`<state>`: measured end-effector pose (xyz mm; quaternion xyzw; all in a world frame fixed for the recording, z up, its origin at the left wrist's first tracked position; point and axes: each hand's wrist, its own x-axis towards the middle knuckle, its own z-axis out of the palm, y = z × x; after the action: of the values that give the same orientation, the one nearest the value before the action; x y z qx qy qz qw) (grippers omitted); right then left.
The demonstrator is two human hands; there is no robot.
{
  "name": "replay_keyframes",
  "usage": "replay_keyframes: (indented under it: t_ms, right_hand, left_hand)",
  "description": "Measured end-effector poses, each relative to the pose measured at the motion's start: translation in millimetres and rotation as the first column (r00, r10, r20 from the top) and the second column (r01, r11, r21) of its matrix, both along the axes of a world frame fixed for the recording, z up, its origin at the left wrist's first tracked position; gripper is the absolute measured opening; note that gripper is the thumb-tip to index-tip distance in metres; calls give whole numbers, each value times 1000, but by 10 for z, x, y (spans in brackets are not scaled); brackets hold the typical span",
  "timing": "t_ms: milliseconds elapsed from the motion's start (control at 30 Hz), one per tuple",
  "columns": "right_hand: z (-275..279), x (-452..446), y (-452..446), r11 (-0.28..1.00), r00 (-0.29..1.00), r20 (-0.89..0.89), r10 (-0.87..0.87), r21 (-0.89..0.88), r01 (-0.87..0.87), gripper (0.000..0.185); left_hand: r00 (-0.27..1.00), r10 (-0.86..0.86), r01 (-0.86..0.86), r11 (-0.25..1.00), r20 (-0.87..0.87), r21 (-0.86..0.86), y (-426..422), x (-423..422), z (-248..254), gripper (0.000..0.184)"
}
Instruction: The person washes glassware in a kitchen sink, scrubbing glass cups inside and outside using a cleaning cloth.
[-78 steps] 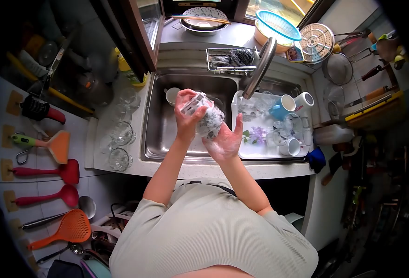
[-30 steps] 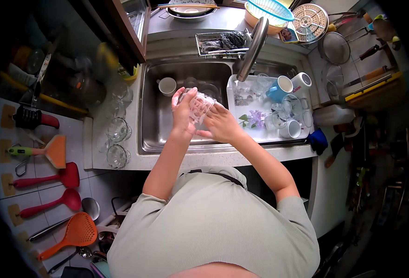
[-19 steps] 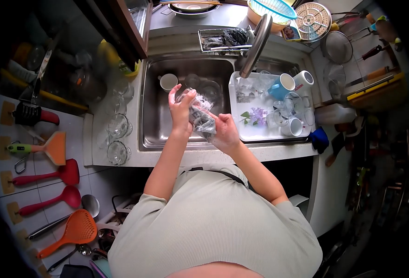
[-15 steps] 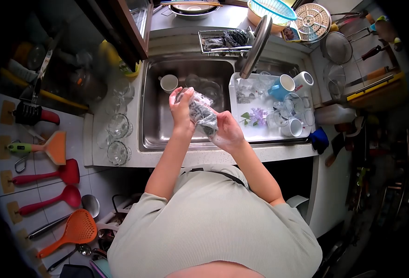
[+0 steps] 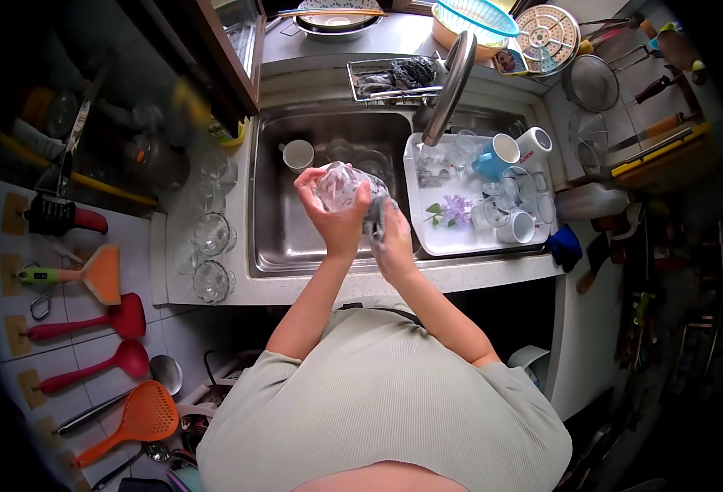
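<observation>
Over the left basin of the sink (image 5: 284, 242), my left hand (image 5: 337, 225) is wrapped round a clear glass (image 5: 341, 184) covered in white suds. A dark grey scrubbing cloth (image 5: 375, 220) is in my right hand (image 5: 394, 246), pressed against the end of the glass. The fingers of my right hand are partly hidden by the cloth. Beyond my hands, a white mug (image 5: 297, 154) and several clear glasses (image 5: 370, 161) stand on the basin floor.
A white tray (image 5: 452, 239) on the right holds a blue mug (image 5: 499, 153), white cups and several glasses. The faucet (image 5: 452, 86) hangs between basin and tray. More glasses (image 5: 212, 281) line the left counter. A wire rack (image 5: 366, 98) sits behind the sink.
The glass has turned, so its sudsy side shows more above my left hand. My right hand has moved slightly down with the cloth at the glass's end.
</observation>
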<state>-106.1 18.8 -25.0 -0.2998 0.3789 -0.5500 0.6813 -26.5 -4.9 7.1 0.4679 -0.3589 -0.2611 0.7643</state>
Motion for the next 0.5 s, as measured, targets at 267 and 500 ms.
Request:
replay_keyframes:
  t_ms: [267, 500]
  right_hand:
    - [306, -319, -367, 980, 997, 80, -9, 198, -7, 29]
    - [174, -679, -535, 916, 897, -398, 193, -253, -310, 29]
  left_hand:
    - [787, -538, 489, 843, 302, 226, 9, 174, -80, 76]
    - [72, -591, 965, 245, -804, -94, 144, 387, -247, 65]
